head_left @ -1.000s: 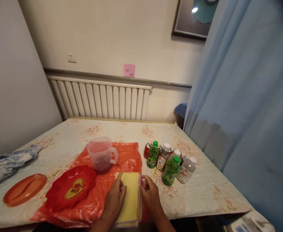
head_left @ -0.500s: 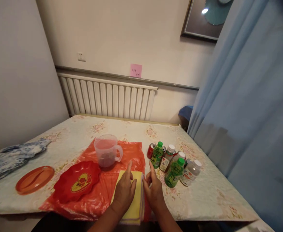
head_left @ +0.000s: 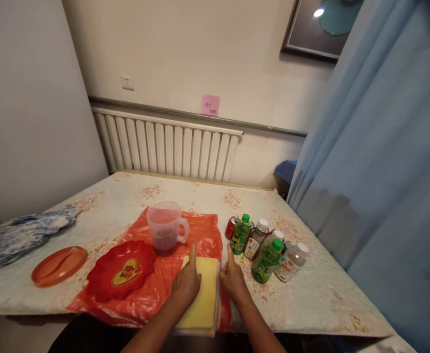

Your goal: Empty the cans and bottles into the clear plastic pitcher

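Note:
My left hand (head_left: pixel 187 282) is over the left edge of a folded yellow cloth (head_left: pixel 205 294), its index finger stretched forward and the others curled. My right hand (head_left: pixel 233 280) is beside the cloth's right edge, index finger also extended, other fingers folded in. Nothing shows in either hand. Beneath the cloth lies a red plastic sheet (head_left: pixel 207 235). On that sheet stand a clear plastic jug (head_left: pixel 163 228) with a handle and a red scalloped plate (head_left: pixel 100 274). Right of my hands are green-capped bottles (head_left: pixel 240 236), (head_left: pixel 265 264) with green labels.
White-capped bottles (head_left: pixel 255 240), (head_left: pixel 291 264) and a red can (head_left: pixel 231 228) crowd around the green ones. An orange oval lid (head_left: pixel 60 264) and a blue-white patterned fabric (head_left: pixel 27 238) lie at the left. A radiator (head_left: pixel 166 147) stands behind the table; a blue curtain (head_left: pixel 376 171) hangs at right.
The view has shifted slightly. My thumbs and other fingers have drawn in, leaving the index fingers pointing forward. The objects on the table keep their places.

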`<state>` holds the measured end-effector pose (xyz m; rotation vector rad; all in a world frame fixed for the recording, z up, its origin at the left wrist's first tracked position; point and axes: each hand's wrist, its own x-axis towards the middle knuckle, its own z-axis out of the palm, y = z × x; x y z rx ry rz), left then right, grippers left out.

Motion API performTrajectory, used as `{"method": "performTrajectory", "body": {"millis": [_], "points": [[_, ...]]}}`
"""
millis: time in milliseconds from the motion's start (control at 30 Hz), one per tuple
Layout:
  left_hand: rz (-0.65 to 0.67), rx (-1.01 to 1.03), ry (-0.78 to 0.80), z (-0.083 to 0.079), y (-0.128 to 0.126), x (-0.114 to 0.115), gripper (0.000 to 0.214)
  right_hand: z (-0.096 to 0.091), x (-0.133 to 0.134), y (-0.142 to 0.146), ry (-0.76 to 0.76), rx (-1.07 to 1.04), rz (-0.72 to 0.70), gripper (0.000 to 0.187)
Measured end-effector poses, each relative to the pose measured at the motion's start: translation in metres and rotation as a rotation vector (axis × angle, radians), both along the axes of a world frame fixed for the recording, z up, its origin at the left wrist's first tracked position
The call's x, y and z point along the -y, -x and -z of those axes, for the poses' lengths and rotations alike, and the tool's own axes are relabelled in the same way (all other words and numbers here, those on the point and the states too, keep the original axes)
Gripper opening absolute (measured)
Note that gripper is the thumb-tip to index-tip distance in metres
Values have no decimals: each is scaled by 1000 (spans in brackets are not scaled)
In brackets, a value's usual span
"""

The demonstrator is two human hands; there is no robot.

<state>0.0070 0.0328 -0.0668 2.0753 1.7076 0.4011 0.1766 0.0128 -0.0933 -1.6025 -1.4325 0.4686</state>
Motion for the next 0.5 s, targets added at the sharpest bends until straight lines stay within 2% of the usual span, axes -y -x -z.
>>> {"method": "performTrajectory", "body": {"millis": [233, 500], "points": [[1, 14, 17, 0, 0, 0, 85, -1, 1, -1, 36, -5, -36, 91], [14, 44, -9, 6, -2, 1, 83, 1, 4, -3, 8, -21, -19, 89]]}}
